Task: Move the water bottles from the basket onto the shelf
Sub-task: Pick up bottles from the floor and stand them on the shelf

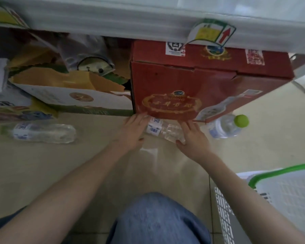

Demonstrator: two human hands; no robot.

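Note:
A clear water bottle (163,132) with a white and blue label lies on its side on the beige surface, just in front of a red carton (192,85). My left hand (133,132) rests with straight fingers against its label end. My right hand (195,138) holds its other end, fingers over the top and thumb under the near side. A second bottle (42,132) lies flat at the left. A third bottle (224,127) with a green cap sits right of the carton. The white basket (275,192) with a green rim is at the lower right.
The white shelf edge (130,20) with a price tag (210,32) runs across the top. Under it, an opened white and yellow carton (69,95) stands left of the red one. My knee in blue jeans (158,221) is at the bottom centre.

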